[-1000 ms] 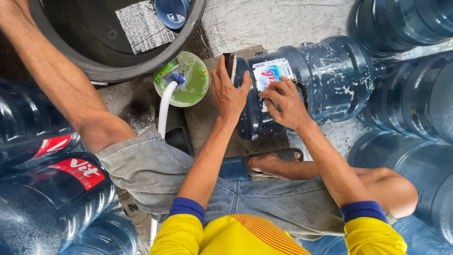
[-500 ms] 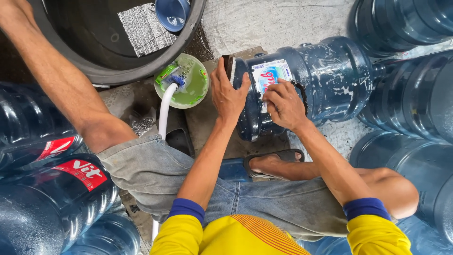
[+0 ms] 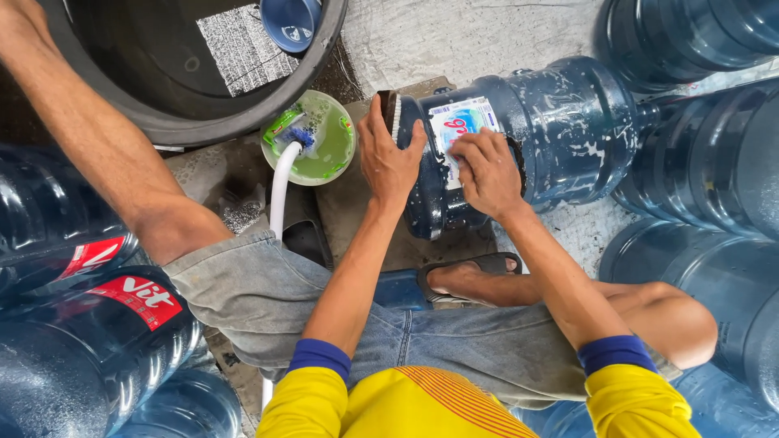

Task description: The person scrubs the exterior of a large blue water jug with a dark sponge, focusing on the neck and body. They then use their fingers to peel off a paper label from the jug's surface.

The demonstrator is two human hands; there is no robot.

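A big blue water jug point(image 3: 560, 134) lies on its side on the wet ground in front of me, its base toward me and soap streaks on its wall. My left hand point(image 3: 389, 158) rests on the jug's base rim, fingers spread over the edge. My right hand point(image 3: 484, 170) presses on the paper label point(image 3: 454, 122) on the jug's side, fingers curled; whether a pad is under it I cannot tell. My foot in a sandal point(image 3: 466, 276) sits just below the jug.
A green bowl point(image 3: 324, 142) of soapy water with a white hose point(image 3: 280, 191) in it stands left of the jug. A large black tub point(image 3: 195, 122) holding a blue scoop point(image 3: 288, 20) is at the top left. More blue jugs crowd the left point(image 3: 89, 324) and right point(image 3: 706, 195).
My right hand has shifted slightly over the label. My left hand stays on the jug's base rim and the jug lies as before.
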